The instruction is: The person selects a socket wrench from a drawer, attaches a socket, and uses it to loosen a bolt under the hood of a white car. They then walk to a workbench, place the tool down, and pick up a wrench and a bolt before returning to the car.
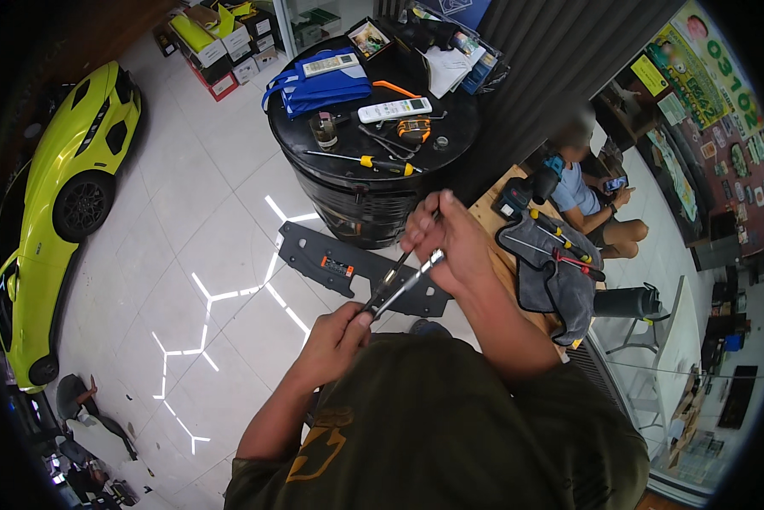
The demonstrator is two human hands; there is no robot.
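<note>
My left hand (335, 342) is closed around the lower ends of two slim tools in front of my body. One is a shiny chrome bar (406, 286) with a rounded end, perhaps a socket extension or ratchet. Beside it runs a thin dark rod (389, 276) with a brass-coloured part. My right hand (451, 246) is raised, its fingers curled in a pinch at the dark rod's upper end. The chrome bar's tip lies close to that palm. Below both hands, a flat black panel (314, 253) with cut-outs and an orange label is on the tiled floor.
A black drum (356, 191) ahead carries remotes, a blue bag, a tape measure and a screwdriver. At right, a wooden bench (489, 212) holds a cordless drill (518, 194), a grey cloth (539, 285) with screwdrivers, and a dark tumbler (627, 301). A seated person (582, 191) is beyond; a yellow-green car (63, 187) stands left.
</note>
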